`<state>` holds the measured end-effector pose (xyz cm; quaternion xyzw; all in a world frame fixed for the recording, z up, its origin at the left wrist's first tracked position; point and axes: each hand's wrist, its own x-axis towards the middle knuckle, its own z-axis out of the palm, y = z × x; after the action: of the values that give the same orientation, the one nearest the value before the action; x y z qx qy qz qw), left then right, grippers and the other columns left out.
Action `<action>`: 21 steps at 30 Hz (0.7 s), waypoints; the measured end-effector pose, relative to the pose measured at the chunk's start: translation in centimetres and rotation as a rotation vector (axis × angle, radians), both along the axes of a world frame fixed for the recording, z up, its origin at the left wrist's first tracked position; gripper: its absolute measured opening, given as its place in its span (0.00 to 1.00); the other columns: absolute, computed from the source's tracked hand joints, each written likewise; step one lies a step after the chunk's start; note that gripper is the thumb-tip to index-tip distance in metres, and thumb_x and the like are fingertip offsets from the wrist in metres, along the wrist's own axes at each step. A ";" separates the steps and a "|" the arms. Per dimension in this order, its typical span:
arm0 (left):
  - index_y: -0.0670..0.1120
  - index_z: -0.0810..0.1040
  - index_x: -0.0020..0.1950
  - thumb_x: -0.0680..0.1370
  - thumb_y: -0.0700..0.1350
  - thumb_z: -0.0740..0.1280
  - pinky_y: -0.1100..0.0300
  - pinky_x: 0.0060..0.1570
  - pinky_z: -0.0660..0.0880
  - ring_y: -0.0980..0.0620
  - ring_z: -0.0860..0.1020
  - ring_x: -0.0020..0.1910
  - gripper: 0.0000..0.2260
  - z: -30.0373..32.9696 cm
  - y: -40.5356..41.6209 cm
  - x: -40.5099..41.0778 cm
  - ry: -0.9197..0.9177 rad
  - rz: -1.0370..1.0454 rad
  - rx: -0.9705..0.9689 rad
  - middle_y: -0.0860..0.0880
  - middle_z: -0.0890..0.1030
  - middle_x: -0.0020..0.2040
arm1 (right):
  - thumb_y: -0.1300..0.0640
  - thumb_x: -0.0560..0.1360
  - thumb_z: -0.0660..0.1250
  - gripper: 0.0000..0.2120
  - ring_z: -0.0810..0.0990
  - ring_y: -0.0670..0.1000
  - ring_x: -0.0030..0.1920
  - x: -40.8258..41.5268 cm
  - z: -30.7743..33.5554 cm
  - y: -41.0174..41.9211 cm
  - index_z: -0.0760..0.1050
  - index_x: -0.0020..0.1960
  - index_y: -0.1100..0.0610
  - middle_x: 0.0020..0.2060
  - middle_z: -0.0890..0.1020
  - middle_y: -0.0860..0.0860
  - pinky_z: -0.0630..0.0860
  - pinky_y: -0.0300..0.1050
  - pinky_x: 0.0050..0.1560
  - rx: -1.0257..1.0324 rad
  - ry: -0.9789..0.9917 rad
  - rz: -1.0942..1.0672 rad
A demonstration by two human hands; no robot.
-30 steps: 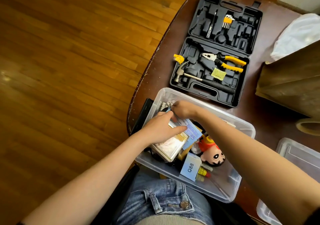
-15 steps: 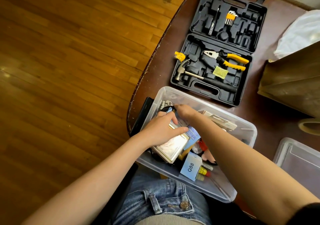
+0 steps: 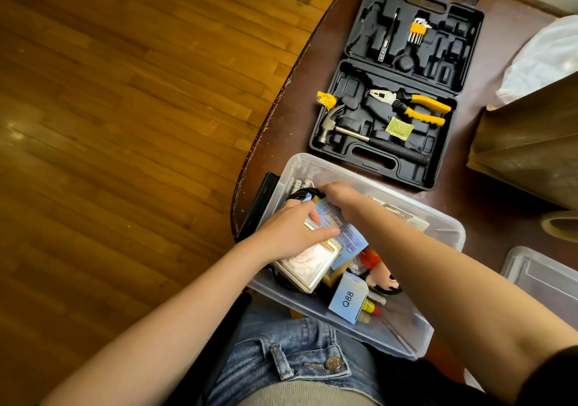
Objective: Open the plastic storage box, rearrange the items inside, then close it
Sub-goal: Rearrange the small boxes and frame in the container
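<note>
Our right hand (image 3: 339, 196) has pushed deeper into the storage box (image 3: 450, 230), grip hidden; left hand (image 3: 291, 233) still presses the gold-edged box (image 3: 308, 264), fingers straight, mid-rearranging.

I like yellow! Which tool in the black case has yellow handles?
The pliers. The hammer beside them has a dark handle and a steel head.
</note>
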<state>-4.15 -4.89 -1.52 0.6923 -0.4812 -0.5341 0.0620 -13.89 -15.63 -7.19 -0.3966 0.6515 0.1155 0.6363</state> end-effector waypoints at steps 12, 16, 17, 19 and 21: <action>0.55 0.69 0.45 0.71 0.66 0.66 0.60 0.43 0.69 0.55 0.74 0.50 0.17 0.5 0.2 -0.2 -0.019 -0.004 -0.004 0.52 0.69 0.57 | 0.62 0.79 0.59 0.12 0.75 0.53 0.42 -0.3 0.7 1.7 0.79 0.55 0.64 0.53 0.82 0.59 0.69 0.41 0.40 -0.283 0.171 -0.024; 0.52 0.70 0.49 0.72 0.65 0.64 0.57 0.46 0.71 0.52 0.74 0.50 0.18 0.9 0.0 -0.5 -0.079 -0.018 -0.006 0.50 0.69 0.56 | 0.58 0.77 0.64 0.09 0.80 0.56 0.42 -1.0 0.8 2.2 0.81 0.50 0.62 0.48 0.83 0.58 0.74 0.44 0.42 -0.337 0.177 -0.184; 0.51 0.70 0.49 0.74 0.64 0.64 0.57 0.45 0.70 0.52 0.74 0.50 0.17 1.0 0.1 -0.7 -0.116 -0.024 -0.029 0.50 0.70 0.57 | 0.58 0.77 0.65 0.08 0.80 0.55 0.41 -1.1 1.3 2.4 0.81 0.48 0.61 0.47 0.83 0.58 0.75 0.45 0.43 -0.350 0.154 -0.244; 0.51 0.71 0.49 0.76 0.62 0.63 0.59 0.45 0.68 0.52 0.74 0.51 0.15 1.1 0.2 -0.9 -0.178 -0.024 -0.105 0.50 0.70 0.58 | 0.58 0.77 0.66 0.05 0.79 0.54 0.42 -1.6 2.1 2.7 0.80 0.46 0.58 0.45 0.83 0.57 0.76 0.46 0.45 -0.357 0.092 -0.329; 0.50 0.72 0.50 0.78 0.59 0.62 0.61 0.46 0.66 0.53 0.74 0.54 0.12 1.3 0.3 -1.0 -0.205 -0.014 -0.194 0.51 0.69 0.61 | 0.58 0.78 0.65 0.06 0.79 0.54 0.44 -2.4 3.0 3.0 0.80 0.46 0.58 0.40 0.82 0.54 0.77 0.48 0.48 -0.372 0.006 -0.343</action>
<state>-5.12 -4.61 -0.22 0.7305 -0.5393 -0.4121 0.0755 -16.32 -12.60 -4.20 -0.3899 0.7214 -0.1148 0.5607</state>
